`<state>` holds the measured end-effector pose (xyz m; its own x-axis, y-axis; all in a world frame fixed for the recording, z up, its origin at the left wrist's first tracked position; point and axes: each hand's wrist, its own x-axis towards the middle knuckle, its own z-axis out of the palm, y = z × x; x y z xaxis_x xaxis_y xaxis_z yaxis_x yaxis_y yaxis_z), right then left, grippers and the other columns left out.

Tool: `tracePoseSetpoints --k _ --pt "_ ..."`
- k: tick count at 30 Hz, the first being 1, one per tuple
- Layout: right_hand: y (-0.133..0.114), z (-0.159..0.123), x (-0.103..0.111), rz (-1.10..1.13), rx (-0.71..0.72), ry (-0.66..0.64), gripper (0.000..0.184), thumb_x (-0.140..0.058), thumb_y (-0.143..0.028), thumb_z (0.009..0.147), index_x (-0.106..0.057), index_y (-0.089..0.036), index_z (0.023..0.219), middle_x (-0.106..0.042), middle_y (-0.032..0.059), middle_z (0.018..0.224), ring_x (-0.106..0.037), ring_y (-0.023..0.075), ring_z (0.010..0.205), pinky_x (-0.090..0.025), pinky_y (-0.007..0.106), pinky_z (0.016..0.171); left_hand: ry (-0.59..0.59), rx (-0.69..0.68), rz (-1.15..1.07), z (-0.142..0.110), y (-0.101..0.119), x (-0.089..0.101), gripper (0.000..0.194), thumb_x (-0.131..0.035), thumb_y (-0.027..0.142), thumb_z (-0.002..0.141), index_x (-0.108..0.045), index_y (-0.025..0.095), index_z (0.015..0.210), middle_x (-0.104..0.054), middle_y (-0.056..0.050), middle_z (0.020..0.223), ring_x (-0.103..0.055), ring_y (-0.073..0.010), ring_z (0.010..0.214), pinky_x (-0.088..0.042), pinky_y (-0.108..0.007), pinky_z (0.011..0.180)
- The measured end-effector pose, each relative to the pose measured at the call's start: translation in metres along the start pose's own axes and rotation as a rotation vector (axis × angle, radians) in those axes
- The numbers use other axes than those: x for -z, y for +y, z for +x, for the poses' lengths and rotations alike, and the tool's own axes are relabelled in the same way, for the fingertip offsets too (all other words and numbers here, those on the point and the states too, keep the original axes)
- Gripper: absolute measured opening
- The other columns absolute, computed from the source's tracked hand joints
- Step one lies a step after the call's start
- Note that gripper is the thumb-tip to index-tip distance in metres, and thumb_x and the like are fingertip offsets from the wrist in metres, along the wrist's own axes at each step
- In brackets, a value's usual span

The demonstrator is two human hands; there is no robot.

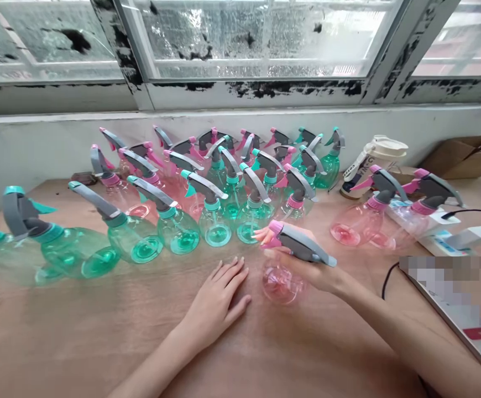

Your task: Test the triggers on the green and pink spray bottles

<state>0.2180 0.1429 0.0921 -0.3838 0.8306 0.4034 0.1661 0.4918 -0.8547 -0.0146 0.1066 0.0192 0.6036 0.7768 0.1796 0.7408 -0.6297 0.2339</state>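
Note:
My right hand grips a pink spray bottle around its neck, under the grey and pink trigger head; the bottle stands on the wooden table. My left hand lies flat on the table just left of that bottle, fingers stretched out, holding nothing. Behind both hands stands a crowd of several spray bottles: green ones in front and at the left, pink ones further back.
Two pink bottles stand at the right beside a white cup and a power strip with a black cable. A cardboard box sits at the far right. A blurred-out flat device lies at the right front. A wall and window close the back.

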Motion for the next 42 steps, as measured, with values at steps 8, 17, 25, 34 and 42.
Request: tracePoseSetpoints --k 8,17,25,34,42 --pt "-0.0047 -0.0051 -0.0018 -0.122 0.011 0.083 0.018 -0.061 -0.035 0.087 -0.058 -0.020 0.078 -0.063 0.0021 0.076 -0.062 0.0162 0.069 -0.050 0.027 0.060 0.008 -0.015 -0.009 0.0006 -0.0032 -0.0003 0.047 -0.046 0.040 0.097 -0.047 0.019 0.139 -0.048 -0.010 0.147 -0.042 -0.0253 0.138 -0.033 -0.048 0.115" --pt "-0.0063 -0.0041 -0.0061 -0.017 0.039 0.144 0.014 -0.063 -0.031 0.087 -0.065 -0.021 0.096 -0.068 0.0055 0.094 -0.069 0.0197 0.083 -0.058 0.031 0.074 0.055 -0.050 0.019 -0.0003 -0.0055 -0.0036 0.046 -0.048 0.037 0.097 -0.045 0.019 0.139 -0.047 -0.010 0.148 -0.042 -0.0251 0.137 -0.035 -0.050 0.114" --pt "-0.0037 -0.0060 -0.0061 0.024 0.056 0.114 0.022 -0.060 -0.030 0.089 -0.067 -0.024 0.110 -0.071 0.0065 0.102 -0.070 0.0212 0.088 -0.058 0.036 0.079 0.067 -0.052 0.008 0.0007 -0.0045 -0.0037 0.045 -0.048 0.036 0.097 -0.046 0.020 0.138 -0.049 -0.010 0.146 -0.043 -0.0252 0.137 -0.035 -0.049 0.114" --pt "-0.0097 -0.0031 -0.0062 -0.118 0.059 0.190 0.022 -0.062 -0.032 0.087 -0.052 -0.020 0.072 -0.051 -0.0037 0.064 -0.051 0.0106 0.054 -0.052 0.028 0.060 0.060 -0.063 0.018 0.0012 -0.0056 -0.0042 0.046 -0.047 0.037 0.098 -0.045 0.018 0.140 -0.048 -0.011 0.147 -0.043 -0.0252 0.137 -0.034 -0.049 0.114" --pt "-0.0072 -0.0032 -0.0019 0.002 0.046 0.084 0.008 -0.059 -0.026 0.089 -0.062 -0.019 0.088 -0.064 0.0025 0.081 -0.064 0.0160 0.074 -0.055 0.031 0.073 0.073 -0.072 0.029 0.0014 -0.0065 -0.0044 0.047 -0.048 0.038 0.097 -0.045 0.019 0.140 -0.048 -0.010 0.147 -0.044 -0.0254 0.136 -0.035 -0.049 0.114"
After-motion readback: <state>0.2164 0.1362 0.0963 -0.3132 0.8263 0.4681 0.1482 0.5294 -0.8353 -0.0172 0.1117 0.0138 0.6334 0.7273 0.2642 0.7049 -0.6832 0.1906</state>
